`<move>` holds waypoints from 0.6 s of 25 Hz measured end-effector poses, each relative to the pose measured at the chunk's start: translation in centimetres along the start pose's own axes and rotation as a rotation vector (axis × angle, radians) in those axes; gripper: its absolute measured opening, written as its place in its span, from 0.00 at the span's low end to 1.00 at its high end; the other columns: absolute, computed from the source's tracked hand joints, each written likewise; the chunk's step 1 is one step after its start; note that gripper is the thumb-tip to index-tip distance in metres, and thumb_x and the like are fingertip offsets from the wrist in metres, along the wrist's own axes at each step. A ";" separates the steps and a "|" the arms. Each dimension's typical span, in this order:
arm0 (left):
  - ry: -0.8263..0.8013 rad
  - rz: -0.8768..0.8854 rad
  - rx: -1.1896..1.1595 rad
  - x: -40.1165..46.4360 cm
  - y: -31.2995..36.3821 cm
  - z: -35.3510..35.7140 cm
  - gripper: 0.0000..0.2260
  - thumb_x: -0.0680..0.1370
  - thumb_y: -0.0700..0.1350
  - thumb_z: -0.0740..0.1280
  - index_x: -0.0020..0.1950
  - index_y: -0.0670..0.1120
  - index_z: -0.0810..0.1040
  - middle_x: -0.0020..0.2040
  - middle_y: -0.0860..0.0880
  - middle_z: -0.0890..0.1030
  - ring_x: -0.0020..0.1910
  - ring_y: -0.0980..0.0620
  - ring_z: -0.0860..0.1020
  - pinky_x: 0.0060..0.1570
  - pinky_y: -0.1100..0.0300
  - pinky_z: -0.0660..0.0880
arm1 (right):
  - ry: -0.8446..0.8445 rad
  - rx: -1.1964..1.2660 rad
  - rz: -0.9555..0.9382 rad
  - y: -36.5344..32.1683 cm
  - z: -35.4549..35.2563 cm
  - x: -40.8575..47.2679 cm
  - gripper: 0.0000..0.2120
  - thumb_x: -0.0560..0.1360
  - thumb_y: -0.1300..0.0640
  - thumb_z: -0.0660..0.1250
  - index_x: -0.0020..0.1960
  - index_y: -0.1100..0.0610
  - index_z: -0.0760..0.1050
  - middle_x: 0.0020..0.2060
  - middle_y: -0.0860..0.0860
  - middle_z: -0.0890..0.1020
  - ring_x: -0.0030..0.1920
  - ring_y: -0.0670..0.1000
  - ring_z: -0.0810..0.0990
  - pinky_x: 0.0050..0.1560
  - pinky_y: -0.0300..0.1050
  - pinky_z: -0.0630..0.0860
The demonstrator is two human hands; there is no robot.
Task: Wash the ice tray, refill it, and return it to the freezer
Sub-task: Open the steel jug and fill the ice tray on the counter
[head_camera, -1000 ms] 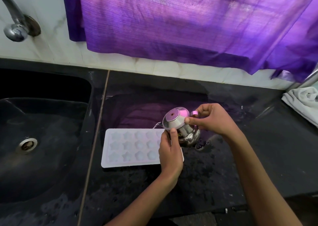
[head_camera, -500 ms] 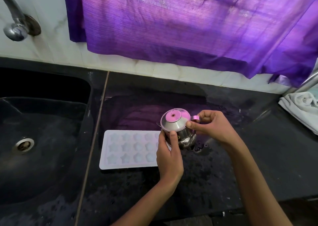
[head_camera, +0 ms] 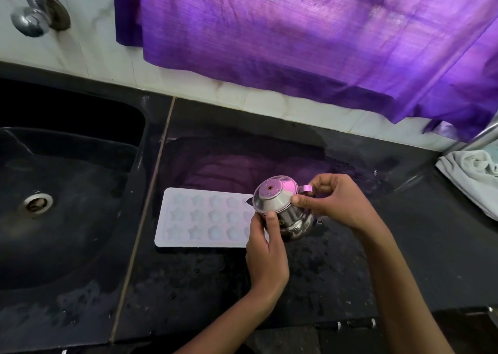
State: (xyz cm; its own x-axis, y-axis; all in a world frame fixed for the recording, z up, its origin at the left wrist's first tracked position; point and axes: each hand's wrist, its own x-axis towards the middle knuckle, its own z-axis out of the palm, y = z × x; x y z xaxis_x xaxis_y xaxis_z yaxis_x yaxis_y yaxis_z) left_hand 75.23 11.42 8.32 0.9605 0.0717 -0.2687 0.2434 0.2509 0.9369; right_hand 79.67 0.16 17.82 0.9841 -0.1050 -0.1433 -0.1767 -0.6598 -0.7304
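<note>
A pale ice tray (head_camera: 204, 217) with star-shaped cells lies flat on the wet black counter (head_camera: 350, 267), just right of the seam beside the sink (head_camera: 72, 213). Its right end is hidden behind the hands. Held at the tray's right end is a small steel kettle (head_camera: 285, 213), tilted with its lid toward the camera. The left hand (head_camera: 265, 254) wraps round the kettle's near side, thumb lying up its body. The right hand (head_camera: 336, 205) pinches the kettle near the lid rim and handle, fingers curled. Far left, a metal tap (head_camera: 32, 16) projects from the tiled wall. A purple curtain (head_camera: 310, 35) hangs along the far side. A white cloth (head_camera: 471, 175) lies at the right edge.
</note>
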 end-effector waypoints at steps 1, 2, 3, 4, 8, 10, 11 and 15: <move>-0.001 -0.005 0.000 -0.1 0.0 -0.1 0.13 0.80 0.56 0.54 0.53 0.54 0.75 0.45 0.57 0.82 0.45 0.64 0.79 0.50 0.61 0.74 | -0.002 -0.006 0.003 0.0 0.0 0.0 0.29 0.52 0.39 0.75 0.40 0.62 0.79 0.31 0.53 0.85 0.31 0.47 0.82 0.42 0.48 0.80; -0.003 -0.008 -0.001 -0.2 -0.1 -0.1 0.13 0.80 0.57 0.54 0.53 0.54 0.75 0.46 0.57 0.82 0.45 0.64 0.79 0.49 0.62 0.74 | -0.001 -0.012 0.006 0.0 0.1 -0.1 0.29 0.52 0.38 0.75 0.39 0.61 0.79 0.31 0.53 0.85 0.32 0.48 0.82 0.43 0.49 0.80; -0.006 -0.010 -0.005 -0.2 0.0 -0.1 0.13 0.80 0.57 0.54 0.54 0.54 0.75 0.45 0.57 0.82 0.45 0.64 0.79 0.48 0.63 0.73 | 0.002 -0.017 0.007 0.0 0.1 -0.1 0.29 0.52 0.38 0.75 0.39 0.61 0.79 0.31 0.53 0.85 0.32 0.49 0.82 0.44 0.51 0.80; -0.010 -0.011 -0.008 -0.2 0.0 -0.1 0.12 0.80 0.56 0.55 0.53 0.54 0.75 0.45 0.57 0.82 0.44 0.65 0.78 0.48 0.63 0.73 | 0.005 -0.018 0.009 0.0 0.1 -0.1 0.29 0.52 0.38 0.75 0.39 0.61 0.79 0.31 0.53 0.85 0.33 0.50 0.82 0.45 0.53 0.80; -0.007 -0.004 -0.004 -0.3 0.0 -0.1 0.12 0.80 0.56 0.55 0.53 0.54 0.75 0.45 0.58 0.82 0.44 0.65 0.78 0.50 0.62 0.74 | 0.005 -0.037 0.011 -0.1 -0.1 -0.3 0.27 0.53 0.38 0.75 0.40 0.60 0.79 0.31 0.53 0.85 0.33 0.49 0.82 0.46 0.54 0.81; -0.009 -0.001 -0.002 -0.4 0.0 0.0 0.13 0.80 0.56 0.55 0.53 0.53 0.76 0.45 0.57 0.82 0.45 0.65 0.78 0.50 0.61 0.74 | 0.009 -0.048 0.013 -0.1 -0.1 -0.4 0.26 0.54 0.39 0.75 0.40 0.60 0.79 0.31 0.52 0.85 0.33 0.49 0.82 0.46 0.54 0.81; -0.011 -0.002 -0.005 -0.4 0.0 0.0 0.13 0.80 0.56 0.54 0.53 0.52 0.76 0.45 0.57 0.82 0.45 0.65 0.78 0.50 0.62 0.74 | 0.011 -0.052 0.014 -0.2 -0.1 -0.4 0.26 0.54 0.40 0.75 0.39 0.60 0.79 0.31 0.52 0.85 0.33 0.48 0.82 0.46 0.54 0.81; -0.015 -0.008 -0.005 -0.5 0.0 0.2 0.15 0.80 0.56 0.54 0.55 0.50 0.76 0.46 0.57 0.82 0.46 0.63 0.79 0.50 0.62 0.73 | 0.017 -0.068 0.018 -0.1 -0.3 -0.4 0.24 0.55 0.40 0.75 0.38 0.59 0.79 0.31 0.51 0.85 0.33 0.49 0.83 0.46 0.55 0.81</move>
State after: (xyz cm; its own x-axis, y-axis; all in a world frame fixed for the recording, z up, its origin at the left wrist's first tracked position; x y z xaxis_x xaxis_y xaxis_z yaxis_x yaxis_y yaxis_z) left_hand 74.81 11.22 8.52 0.9605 0.0548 -0.2727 0.2505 0.2563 0.9336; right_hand 79.25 0.02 18.17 0.9810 -0.1293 -0.1445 -0.1934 -0.7064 -0.6808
